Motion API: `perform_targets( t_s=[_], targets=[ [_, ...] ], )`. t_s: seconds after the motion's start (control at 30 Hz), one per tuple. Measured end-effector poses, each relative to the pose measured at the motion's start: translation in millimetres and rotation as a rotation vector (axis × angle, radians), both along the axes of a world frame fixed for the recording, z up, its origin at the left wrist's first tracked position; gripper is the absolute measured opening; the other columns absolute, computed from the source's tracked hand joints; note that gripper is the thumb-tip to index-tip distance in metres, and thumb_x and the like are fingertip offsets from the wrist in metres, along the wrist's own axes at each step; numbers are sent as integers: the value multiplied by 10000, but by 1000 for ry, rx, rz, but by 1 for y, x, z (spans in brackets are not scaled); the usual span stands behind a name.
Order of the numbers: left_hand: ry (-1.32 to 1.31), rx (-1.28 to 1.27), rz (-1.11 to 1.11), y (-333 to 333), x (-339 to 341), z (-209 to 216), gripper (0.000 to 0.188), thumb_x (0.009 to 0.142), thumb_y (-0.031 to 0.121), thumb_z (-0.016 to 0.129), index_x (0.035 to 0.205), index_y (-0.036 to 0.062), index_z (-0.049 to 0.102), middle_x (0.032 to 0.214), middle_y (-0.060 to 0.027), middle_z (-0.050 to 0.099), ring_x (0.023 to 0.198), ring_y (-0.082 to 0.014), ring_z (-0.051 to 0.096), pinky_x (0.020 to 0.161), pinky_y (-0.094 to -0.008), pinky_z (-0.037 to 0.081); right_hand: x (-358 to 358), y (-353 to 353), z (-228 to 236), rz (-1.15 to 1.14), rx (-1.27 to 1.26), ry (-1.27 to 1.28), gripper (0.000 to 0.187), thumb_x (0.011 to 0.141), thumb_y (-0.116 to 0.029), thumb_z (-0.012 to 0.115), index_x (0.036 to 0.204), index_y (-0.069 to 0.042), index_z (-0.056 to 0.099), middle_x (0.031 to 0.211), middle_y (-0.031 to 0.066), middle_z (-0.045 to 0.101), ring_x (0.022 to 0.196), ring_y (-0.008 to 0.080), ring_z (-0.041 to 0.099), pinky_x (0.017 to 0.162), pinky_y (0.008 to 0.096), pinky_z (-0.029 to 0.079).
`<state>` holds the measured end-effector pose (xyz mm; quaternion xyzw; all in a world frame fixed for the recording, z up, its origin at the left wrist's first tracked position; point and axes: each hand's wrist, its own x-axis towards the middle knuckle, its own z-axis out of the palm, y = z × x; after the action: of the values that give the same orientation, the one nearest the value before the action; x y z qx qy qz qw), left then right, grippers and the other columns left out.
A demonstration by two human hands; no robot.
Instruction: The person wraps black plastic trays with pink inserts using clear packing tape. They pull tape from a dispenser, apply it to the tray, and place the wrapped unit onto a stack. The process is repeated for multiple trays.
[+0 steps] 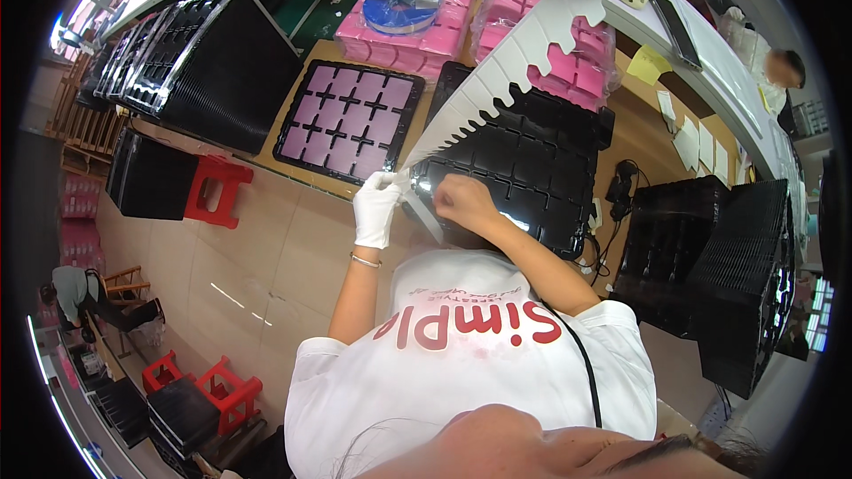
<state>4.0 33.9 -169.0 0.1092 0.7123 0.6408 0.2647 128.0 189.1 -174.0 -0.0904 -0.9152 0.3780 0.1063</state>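
A long whitish strip (497, 71) with a notched edge runs from the upper right down to my hands. My left hand (376, 208), in a white glove, is pinched on the narrow lower end of that strip. Bare and curled, my right hand (465, 202) is just right of it, over the near edge of a black compartment tray (532, 168). Whatever its fingers hold, if anything, is hidden. A second black tray (351, 120), its cells filled with pinkish-purple square pieces, lies on the table to the left of the strip.
Pink wrapped blocks (408, 44) with a blue roll (401, 9) on top stand at the back. Tall stacks of black trays rise at left (222, 71) and right (710, 257). A red stool (217, 191) is left of the table. Cables (621, 195) lie at right.
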Motion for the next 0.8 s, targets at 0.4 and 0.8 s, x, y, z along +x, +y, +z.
perform_targets(
  t_s=[0.4, 0.8],
  targets=[
    [-191, 104, -149, 44, 36, 23, 117, 903, 121, 640, 983, 37, 637, 810, -11, 644, 668, -58, 574, 599, -187, 449, 20, 13, 0, -326, -950, 6, 184, 831, -138, 690, 976, -33, 645, 891, 44, 649, 786, 106, 578, 700, 249, 463],
    [-213, 71, -261, 89, 54, 19, 164, 909, 167, 655, 1001, 31, 658, 861, -47, 690, 650, -60, 607, 585, -189, 487, 71, 68, 25, -316, -262, 342, 67, 782, -75, 752, 828, -56, 706, 728, 14, 570, 640, 95, 509, 558, 237, 406]
  ],
)
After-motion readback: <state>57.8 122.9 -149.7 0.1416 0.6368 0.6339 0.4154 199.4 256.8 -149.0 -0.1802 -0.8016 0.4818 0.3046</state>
